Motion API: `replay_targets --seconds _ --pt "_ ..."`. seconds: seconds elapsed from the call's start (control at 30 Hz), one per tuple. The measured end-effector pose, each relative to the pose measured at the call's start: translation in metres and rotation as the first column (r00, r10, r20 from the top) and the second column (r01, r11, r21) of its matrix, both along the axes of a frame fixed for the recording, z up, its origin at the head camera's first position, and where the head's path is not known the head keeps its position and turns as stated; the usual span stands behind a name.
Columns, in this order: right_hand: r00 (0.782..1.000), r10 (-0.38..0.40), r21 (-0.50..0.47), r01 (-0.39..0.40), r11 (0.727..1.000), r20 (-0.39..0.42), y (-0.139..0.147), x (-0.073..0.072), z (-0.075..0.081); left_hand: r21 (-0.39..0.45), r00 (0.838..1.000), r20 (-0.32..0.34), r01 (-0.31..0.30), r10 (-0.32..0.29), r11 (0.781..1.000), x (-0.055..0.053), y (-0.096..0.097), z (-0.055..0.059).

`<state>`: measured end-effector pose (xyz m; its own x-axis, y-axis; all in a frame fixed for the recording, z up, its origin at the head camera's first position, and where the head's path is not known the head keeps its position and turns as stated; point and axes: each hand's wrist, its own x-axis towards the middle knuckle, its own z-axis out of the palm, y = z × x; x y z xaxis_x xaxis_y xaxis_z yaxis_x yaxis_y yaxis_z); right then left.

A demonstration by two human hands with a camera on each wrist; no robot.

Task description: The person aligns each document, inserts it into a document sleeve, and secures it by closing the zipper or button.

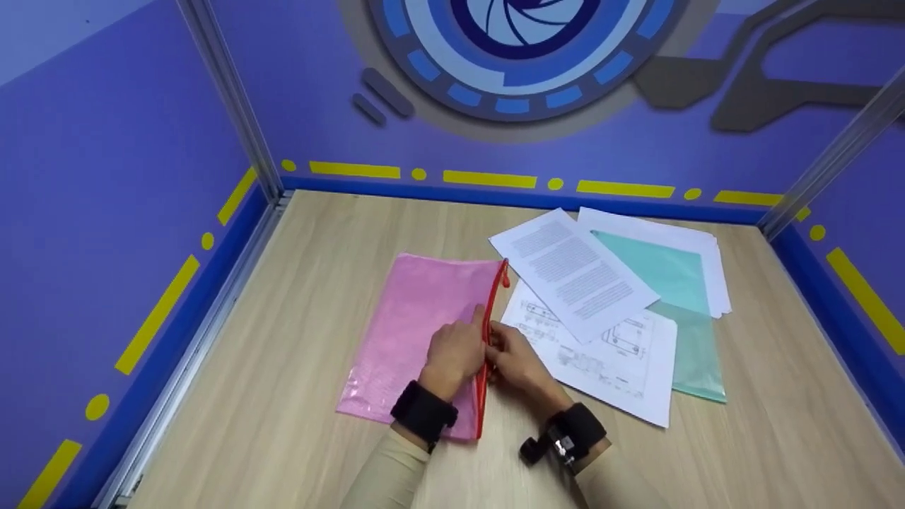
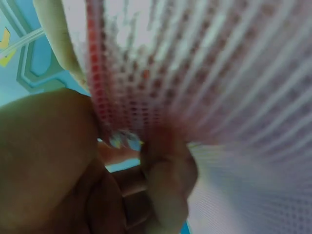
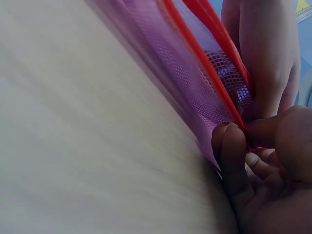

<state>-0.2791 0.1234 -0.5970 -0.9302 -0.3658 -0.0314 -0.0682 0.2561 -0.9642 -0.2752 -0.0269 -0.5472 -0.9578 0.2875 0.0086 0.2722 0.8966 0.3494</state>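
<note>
A pink mesh zipper pouch (image 1: 413, 304) lies flat on the table, its red zipper edge (image 1: 480, 417) facing right. My left hand (image 1: 454, 353) is over that edge; in the left wrist view its thumb and fingers (image 2: 168, 183) pinch the mesh beside the red strip. From the right side, my right hand (image 1: 522, 362) holds the zipper edge between thumb and fingertips (image 3: 229, 144). Two red zipper strips stand apart in the right wrist view, so the pouch mouth gapes there. A red zipper pull (image 1: 505, 280) hangs at the far end.
To the right, a printed text sheet (image 1: 565, 265) overlaps a sheet with drawings (image 1: 601, 367). A green translucent folder (image 1: 696, 353) lies partly beneath, over more white paper (image 1: 654, 225). Purple walls (image 1: 127, 191) border the wooden table (image 1: 283, 339).
</note>
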Motion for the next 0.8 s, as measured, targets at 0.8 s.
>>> replay_targets --seconds 0.8 --pt "0.798 -0.012 0.610 0.470 0.638 -0.602 0.005 0.009 0.030 0.047 0.960 -0.249 -0.122 0.130 0.991 0.006 0.007 -0.006"
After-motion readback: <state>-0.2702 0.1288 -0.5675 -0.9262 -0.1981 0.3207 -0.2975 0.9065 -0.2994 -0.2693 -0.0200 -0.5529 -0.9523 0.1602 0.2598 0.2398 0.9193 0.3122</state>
